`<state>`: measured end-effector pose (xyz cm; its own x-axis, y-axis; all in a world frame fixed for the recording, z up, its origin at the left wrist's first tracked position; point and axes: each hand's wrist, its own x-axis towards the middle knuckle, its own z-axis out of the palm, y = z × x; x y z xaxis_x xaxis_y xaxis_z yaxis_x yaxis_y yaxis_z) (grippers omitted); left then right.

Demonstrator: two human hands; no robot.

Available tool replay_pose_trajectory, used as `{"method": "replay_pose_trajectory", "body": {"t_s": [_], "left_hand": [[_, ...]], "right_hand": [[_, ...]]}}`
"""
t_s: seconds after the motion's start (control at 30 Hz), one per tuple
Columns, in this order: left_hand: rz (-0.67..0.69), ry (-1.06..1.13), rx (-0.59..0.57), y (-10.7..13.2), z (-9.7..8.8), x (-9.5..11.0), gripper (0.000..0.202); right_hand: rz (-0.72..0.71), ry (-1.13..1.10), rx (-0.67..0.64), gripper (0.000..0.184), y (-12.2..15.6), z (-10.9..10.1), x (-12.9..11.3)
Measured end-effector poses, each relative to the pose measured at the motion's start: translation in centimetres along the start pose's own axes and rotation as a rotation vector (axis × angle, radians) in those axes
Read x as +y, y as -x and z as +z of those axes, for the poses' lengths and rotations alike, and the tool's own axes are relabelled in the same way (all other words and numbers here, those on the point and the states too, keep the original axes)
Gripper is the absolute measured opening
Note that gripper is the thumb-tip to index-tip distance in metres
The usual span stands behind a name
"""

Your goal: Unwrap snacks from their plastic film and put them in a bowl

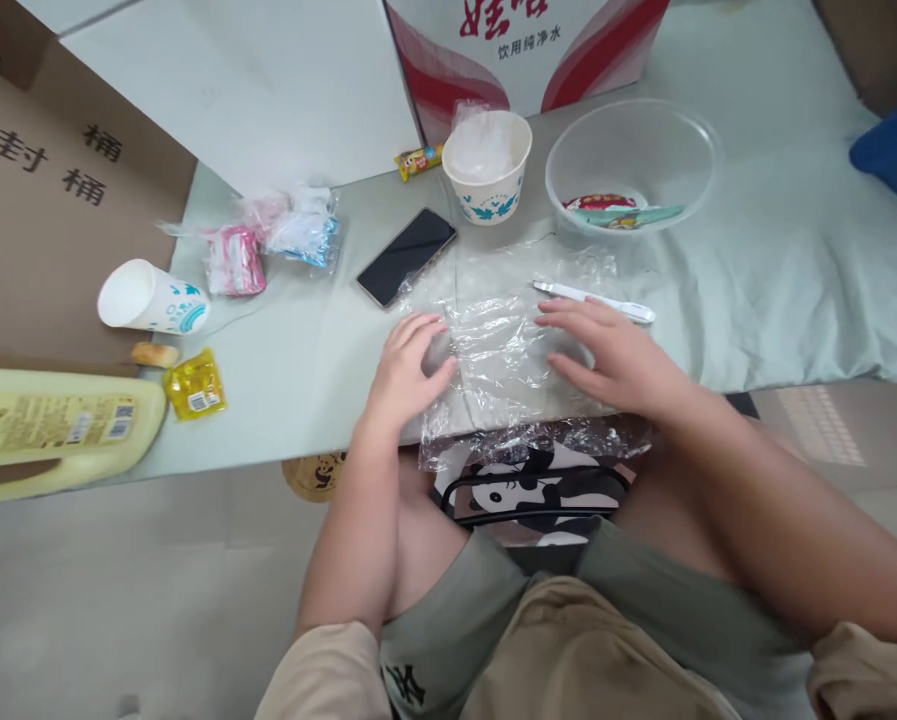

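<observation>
A clear, crinkled plastic bag (500, 350) lies flat on the cloth-covered table, its near end hanging over the front edge. My left hand (410, 370) rests at the bag's left side, thumb apart from the fingers, gripping nothing. On the right side my right hand (605, 350) hovers over or touches the bag with its fingers spread; which of the two I cannot tell. Just beyond its fingers lies a white utility knife (594, 300). A black phone (407, 257) lies beyond my left hand, near the bag's far left corner.
Behind stand a paper cup (489, 195) stuffed with plastic, a clear bowl (632, 150) holding packets, and a red-and-white carton (523, 50). Leftward are a tipped paper cup (152, 298), wrapped packs (236, 262), a yellow packet (195, 385) and a pale yellow bottle (58, 420).
</observation>
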<state>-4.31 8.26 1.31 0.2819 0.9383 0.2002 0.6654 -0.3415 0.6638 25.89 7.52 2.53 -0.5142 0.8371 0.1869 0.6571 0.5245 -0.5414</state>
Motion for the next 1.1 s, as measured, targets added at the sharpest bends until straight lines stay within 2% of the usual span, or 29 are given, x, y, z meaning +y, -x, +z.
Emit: {"method": "replay_pose_trajectory", "body": {"t_s": [0.1,0.17,0.23,0.33,0.4,0.5,0.6,0.67,0.73,0.77,0.8,0.87,1.0,1.1], "left_hand": [[-0.085,-0.026,-0.158,-0.2,-0.2,-1.2,0.056],[-0.11,-0.045,-0.224,-0.3,-0.4,-1.7,0.068],[-0.105,-0.058,-0.244,-0.3,-0.7,-1.7,0.059],[-0.067,0.002,-0.156,-0.1,-1.1,-1.4,0.021],[-0.064,0.12,-0.031,0.0,-1.6,-1.3,0.016],[-0.134,0.375,0.108,0.3,-2.4,-1.0,0.02],[-0.299,0.606,0.117,0.5,-3.1,-0.6,0.032],[-0.379,0.756,0.15,0.4,-3.3,-0.3,0.038],[-0.408,0.889,0.225,0.1,-3.3,-0.2,0.043],[-0.419,0.926,0.268,0.0,-3.1,-0.2,0.045],[-0.434,0.934,0.31,-0.2,-3.0,-0.2,0.046],[-0.469,0.874,0.368,-0.5,-2.5,-0.4,0.045],[-0.488,0.715,0.362,-0.6,-1.9,-0.6,0.037],[-0.54,0.703,0.346,-0.8,-2.3,-0.4,0.03]], "right_hand": [[0.063,0.087,0.054,0.045,0.1,-0.1,1.5],[0.057,0.136,0.064,0.035,0.2,0.3,2.3],[0.025,0.158,0.101,0.02,0.1,0.7,2.8],[-0.019,0.132,0.171,0.021,-0.3,0.9,2.4],[-0.006,0.07,0.2,0.018,-0.5,0.7,1.8],[0.127,-0.073,0.227,0.013,-0.5,0.2,0.7],[0.249,-0.216,0.307,0.011,-0.4,-0.4,0.4],[0.229,-0.285,0.344,0.017,-0.4,-0.7,0.6],[0.17,-0.308,0.292,0.028,-0.4,-0.7,0.9],[0.153,-0.306,0.258,0.026,-0.5,-0.7,1.0],[0.156,-0.303,0.239,0.021,-0.5,-0.6,1.0],[0.213,-0.347,0.288,0.014,-0.7,-0.5,0.7],[0.409,-0.719,0.419,0.021,-1.1,-0.8,-1.0],[0.576,-1.007,0.308,0.031,-1.2,-1.5,-1.7]]}}
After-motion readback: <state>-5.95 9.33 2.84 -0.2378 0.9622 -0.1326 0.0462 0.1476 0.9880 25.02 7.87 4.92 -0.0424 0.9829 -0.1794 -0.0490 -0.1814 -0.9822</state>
